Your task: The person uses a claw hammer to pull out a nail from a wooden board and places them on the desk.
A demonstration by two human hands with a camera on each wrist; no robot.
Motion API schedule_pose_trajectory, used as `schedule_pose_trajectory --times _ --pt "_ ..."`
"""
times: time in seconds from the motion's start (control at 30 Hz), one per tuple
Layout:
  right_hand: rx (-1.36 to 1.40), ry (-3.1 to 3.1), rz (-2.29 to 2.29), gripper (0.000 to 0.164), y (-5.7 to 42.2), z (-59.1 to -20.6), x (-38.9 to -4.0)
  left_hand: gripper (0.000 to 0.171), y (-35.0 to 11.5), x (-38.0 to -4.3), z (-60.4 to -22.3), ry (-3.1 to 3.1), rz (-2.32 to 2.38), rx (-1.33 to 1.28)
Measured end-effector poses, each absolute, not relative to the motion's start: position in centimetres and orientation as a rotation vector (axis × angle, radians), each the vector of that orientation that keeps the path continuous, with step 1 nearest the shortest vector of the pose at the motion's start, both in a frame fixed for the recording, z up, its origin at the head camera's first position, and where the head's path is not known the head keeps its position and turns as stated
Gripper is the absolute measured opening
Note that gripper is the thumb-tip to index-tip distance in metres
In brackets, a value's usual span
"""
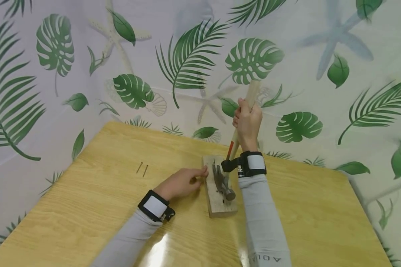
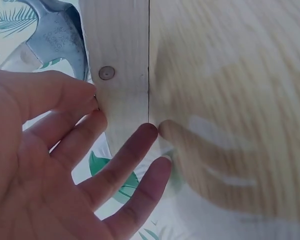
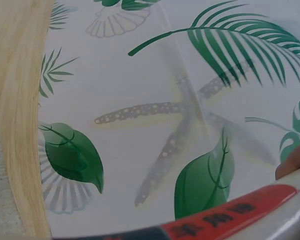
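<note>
A pale wooden block lies on the table, with small dark marks and a thin nail-like piece on its top. My right hand grips a claw hammer by its wooden handle; the steel head is over the block. In the right wrist view, the handle's red label crosses the bottom. Fingertips of my left hand are at the block's left side. The left wrist view shows the thumb and forefinger at the block's edge, below a round nail head or knot; the other fingers are spread.
Two loose nails lie on the table left of the block. The wood-grain table reaches back to a leaf-and-starfish printed cloth, which hangs behind it and at its sides.
</note>
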State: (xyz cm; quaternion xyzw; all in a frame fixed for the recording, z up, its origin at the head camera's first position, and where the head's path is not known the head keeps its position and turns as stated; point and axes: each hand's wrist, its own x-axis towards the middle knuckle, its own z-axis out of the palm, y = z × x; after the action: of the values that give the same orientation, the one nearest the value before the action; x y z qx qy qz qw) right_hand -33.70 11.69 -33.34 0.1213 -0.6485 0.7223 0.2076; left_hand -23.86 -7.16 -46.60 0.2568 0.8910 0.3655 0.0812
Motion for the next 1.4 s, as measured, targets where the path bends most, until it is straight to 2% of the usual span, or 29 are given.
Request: schedule_pose_trajectory --times 0.47,0.7,0.83,1.4 --pt "0.232 -1.959 1.993 0.028 9.6 -34.0 -37.3 0.044 -7.4 -23.6 -46.9 2.636 1.114 0.757" --pt "0.197 -2.057 1.813 0.029 8.4 -33.9 -38.2 0.046 -7.5 -23.6 -46.9 2.639 1.109 0.805" --pt "0.174 -2.111 1.695 0.025 7.8 -33.7 -38.7 0.048 -7.6 -23.6 -46.8 2.636 1.105 0.815" --pt "0.258 -2.048 1.558 0.021 7.2 -33.1 -38.0 0.047 -7.6 -23.7 -46.9 2.643 1.081 0.829"
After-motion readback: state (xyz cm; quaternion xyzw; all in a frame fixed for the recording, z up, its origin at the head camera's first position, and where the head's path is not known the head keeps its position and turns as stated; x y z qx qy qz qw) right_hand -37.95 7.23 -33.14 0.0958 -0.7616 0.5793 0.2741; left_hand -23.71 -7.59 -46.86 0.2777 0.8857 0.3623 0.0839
